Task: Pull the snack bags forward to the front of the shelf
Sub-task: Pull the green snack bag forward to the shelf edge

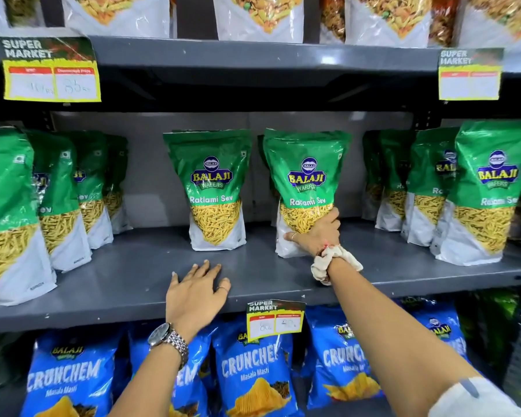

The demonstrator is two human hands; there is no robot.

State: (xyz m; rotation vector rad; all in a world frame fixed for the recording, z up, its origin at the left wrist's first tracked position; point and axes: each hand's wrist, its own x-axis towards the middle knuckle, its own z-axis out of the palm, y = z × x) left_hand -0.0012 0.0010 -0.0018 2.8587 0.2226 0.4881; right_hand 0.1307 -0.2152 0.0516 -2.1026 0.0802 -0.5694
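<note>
**Right hand on the back bag, pull line straight toward me**

My right hand (316, 233) is reached deep into the middle shelf (151, 284) and wrapped around the lower part of the right green sev bag (306, 188). My thumb lies across its white bottom corner, and my other fingers (333, 216) curl round its right side, so that hand is clamped on the bag. The bag stands upright, its long axis vertical, well back from the shelf's front lip, with bare grey shelf between it and the edge. From my fingers the way to go is plainly toward me, along the shelf surface, with nothing in that lane.

My left hand (197, 291) lies flat, palm down, on the front part of the shelf, fingers spread and holding nothing. Just beyond its fingertips stands the left green sev bag (214, 191), also upright and set back, a little apart from the one I hold. So the left hand is the nearer one for that bag, and the right is already on its own.

I judge the grip is low enough that the bag should slide rather than tip, though its top may lean backward as I draw it. The side rows of green bags (478, 191) on either flank already stand nearer the lip.
</note>
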